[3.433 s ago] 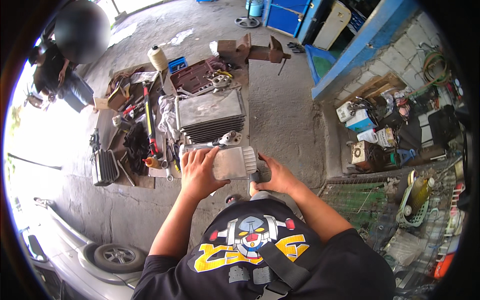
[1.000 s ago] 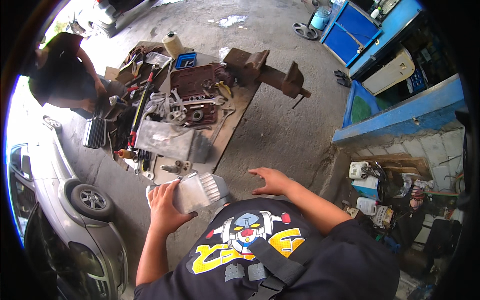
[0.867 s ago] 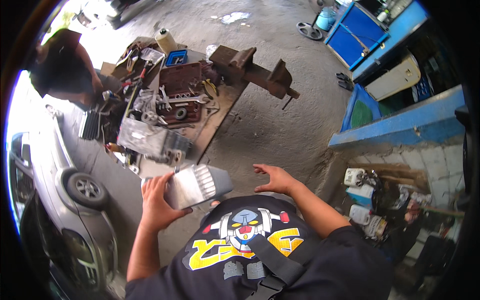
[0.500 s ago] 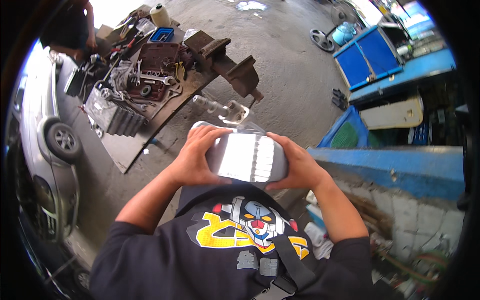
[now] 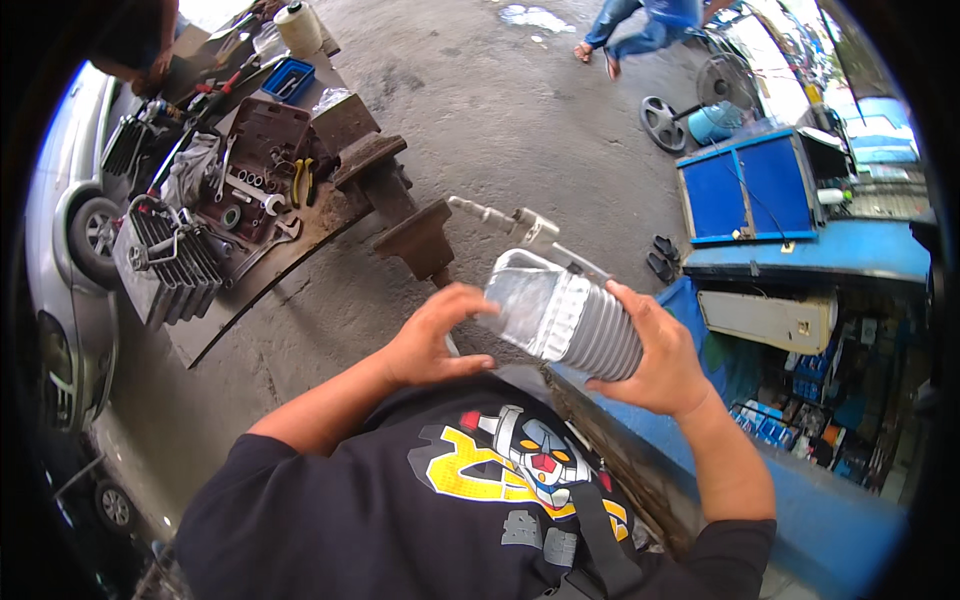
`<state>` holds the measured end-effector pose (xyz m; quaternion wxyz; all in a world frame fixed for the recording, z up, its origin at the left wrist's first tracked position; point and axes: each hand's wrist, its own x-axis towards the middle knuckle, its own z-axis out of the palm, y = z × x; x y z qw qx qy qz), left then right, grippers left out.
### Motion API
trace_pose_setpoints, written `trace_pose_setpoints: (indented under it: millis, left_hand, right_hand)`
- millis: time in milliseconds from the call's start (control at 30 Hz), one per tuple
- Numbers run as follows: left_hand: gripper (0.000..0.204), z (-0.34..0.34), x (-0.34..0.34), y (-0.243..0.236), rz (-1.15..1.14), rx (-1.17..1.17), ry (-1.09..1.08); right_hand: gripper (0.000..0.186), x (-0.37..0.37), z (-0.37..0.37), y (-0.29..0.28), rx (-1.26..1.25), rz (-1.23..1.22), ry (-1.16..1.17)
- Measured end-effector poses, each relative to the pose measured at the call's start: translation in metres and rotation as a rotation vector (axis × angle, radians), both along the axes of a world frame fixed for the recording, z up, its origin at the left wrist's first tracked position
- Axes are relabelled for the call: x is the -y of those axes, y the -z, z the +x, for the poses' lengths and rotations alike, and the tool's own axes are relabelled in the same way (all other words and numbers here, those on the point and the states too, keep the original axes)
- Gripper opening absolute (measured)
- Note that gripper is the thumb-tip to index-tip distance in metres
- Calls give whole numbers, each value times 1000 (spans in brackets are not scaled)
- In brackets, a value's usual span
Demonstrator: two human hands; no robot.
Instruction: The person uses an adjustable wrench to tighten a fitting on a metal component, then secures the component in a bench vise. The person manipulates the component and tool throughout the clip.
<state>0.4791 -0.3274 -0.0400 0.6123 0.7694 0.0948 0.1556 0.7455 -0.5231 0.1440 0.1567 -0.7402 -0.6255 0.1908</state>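
Observation:
My right hand (image 5: pixel 655 350) is closed around the right side of a silver finned metal housing (image 5: pixel 572 312), its thumb toward me. The housing is tilted, with parallel fins on the right and a smooth, shiny face on the left. My left hand (image 5: pixel 445 340) is open beside that face, thumb and fingers spread. Its fingertips are close to the housing's left edge; whether they touch I cannot tell. Just beyond the housing shows a metal fitting (image 5: pixel 535 228) with a stepped stem and a thin rod. Whether it joins the housing is hidden.
At left, a workbench (image 5: pixel 270 295) bears a bench vise (image 5: pixel 385 195), a wrench (image 5: pixel 255 192), yellow-handled pliers (image 5: pixel 303 183) and another finned part (image 5: pixel 170 265). A silver car (image 5: pixel 60 200) stands beyond. Blue cabinets (image 5: pixel 750 195) stand right. One person walks at the top; another is upper left.
My left hand has let go of the housing and moved left. My right hand still holds it, now tilted and farther right. The view has shifted, and a walking person has come in at the top.

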Motion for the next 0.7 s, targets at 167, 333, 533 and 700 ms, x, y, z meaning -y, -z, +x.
trace_pose_setpoints:
  millis: [167,333,533,700]
  left_hand:
    - [29,-37,38,125,-424,-440,-30]
    - [87,-7,71,259,-1615,-612,-734]
    - [76,41,35,289,-1715,503,-809]
    - [25,22,26,218,-1366,550,-1761]
  right_hand:
    - [113,-64,86,24,47,-56,-192]
    - [112,-140,142,64,78,-141,-413]
    - [114,-217,162,84,99,-162,-679]
    - [113,-251,164,87,137,-172,-834]
